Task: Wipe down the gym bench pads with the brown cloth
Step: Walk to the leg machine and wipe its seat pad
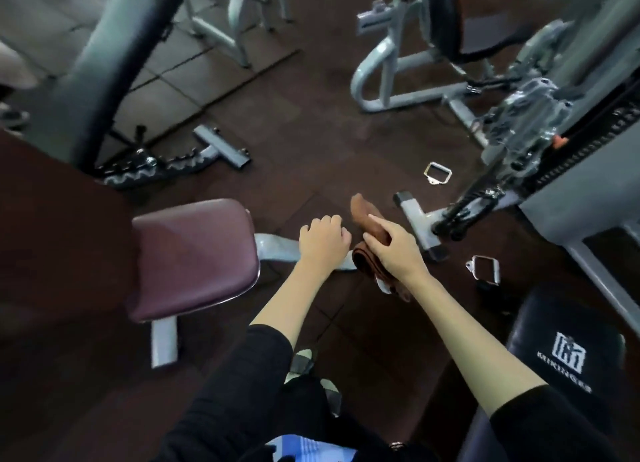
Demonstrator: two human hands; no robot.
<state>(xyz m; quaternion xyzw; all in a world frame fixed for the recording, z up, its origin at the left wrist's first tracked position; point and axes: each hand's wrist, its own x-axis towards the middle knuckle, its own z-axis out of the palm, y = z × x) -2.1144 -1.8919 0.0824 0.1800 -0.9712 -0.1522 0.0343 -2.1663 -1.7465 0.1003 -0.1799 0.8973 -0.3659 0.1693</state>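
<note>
1. Two hands meet above the floor, just right of the maroon seat pad (194, 257); neither touches a pad.
2. Right hand (391, 250) pinches the brown cloth (363, 216), which hangs bunched, probably being gathered into a wiping fold.
3. Left hand (323, 242), just beside the cloth, has curled fingers; any hold cannot be told.
4. Judgement: the maroon pad is the nearest to wipe; a black logo pad (568, 340) lies near right.

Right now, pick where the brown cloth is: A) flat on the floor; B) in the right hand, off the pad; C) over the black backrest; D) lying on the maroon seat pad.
B: the right hand grips the brown cloth, held to the right of the maroon seat pad and apart from it.
</note>
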